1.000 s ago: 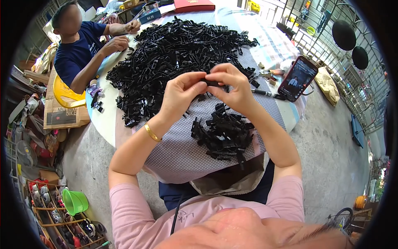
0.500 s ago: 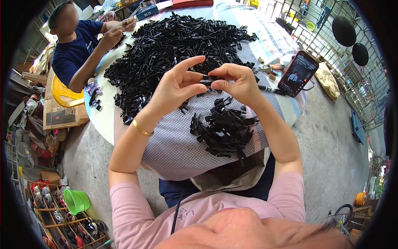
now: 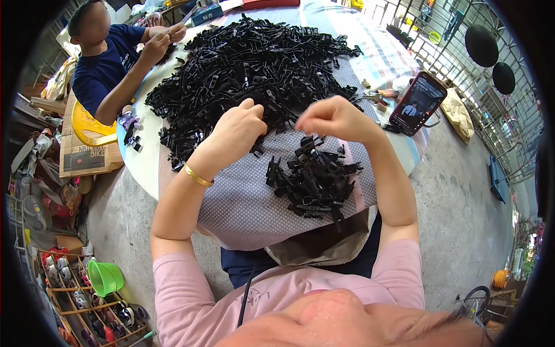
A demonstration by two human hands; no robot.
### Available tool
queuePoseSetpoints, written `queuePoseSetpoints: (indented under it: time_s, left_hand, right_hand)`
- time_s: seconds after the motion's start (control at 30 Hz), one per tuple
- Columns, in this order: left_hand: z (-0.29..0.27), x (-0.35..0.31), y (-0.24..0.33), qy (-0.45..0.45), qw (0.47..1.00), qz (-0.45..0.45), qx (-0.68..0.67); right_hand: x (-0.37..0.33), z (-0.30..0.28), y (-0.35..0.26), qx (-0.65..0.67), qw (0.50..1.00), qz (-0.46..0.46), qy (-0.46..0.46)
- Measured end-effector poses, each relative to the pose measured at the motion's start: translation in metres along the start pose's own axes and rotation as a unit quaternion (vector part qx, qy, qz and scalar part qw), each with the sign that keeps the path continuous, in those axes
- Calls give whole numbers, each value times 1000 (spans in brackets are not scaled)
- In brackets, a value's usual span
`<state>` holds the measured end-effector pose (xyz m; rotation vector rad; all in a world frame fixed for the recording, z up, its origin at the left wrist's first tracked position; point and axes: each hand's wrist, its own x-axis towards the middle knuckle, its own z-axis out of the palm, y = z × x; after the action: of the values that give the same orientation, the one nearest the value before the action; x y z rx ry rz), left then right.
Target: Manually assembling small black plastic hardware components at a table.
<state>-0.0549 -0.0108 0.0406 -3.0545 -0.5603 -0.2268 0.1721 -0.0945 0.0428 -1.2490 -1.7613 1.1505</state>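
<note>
A large heap of small black plastic clip-like pieces (image 3: 243, 63) covers much of the table. My left hand (image 3: 238, 132) is at the near edge of this heap, its fingers curled downward; what they hold, if anything, is hidden. To its right my right hand (image 3: 335, 119) hangs just above a smaller pile of black pieces (image 3: 315, 179). Its fingers are bent together, and nothing in them can be made out. The smaller pile lies near the table's front edge, on the dotted tablecloth (image 3: 243, 217).
A phone (image 3: 417, 104) stands propped at the table's right, close to some tools (image 3: 381, 95). Across at the left, another person's hands (image 3: 165, 40) work by the heap. Below the front edge an open brown bag (image 3: 306, 253) lies against my lap.
My hands have come apart and lowered. The small black piece held between them no longer shows. The left hand turned down toward the heap, the right toward the smaller pile.
</note>
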Motion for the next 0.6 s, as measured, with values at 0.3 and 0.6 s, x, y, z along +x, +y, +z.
queuePoseSetpoints:
  time_s: [0.3,0.6]
  left_hand:
    - [8,21,2,113,840,-201,-490]
    - [36,23,0,122,597,-122,-783]
  right_hand:
    - [15,7,38,-314,931,-82,164]
    - [14,28,10,270,919,-147,246]
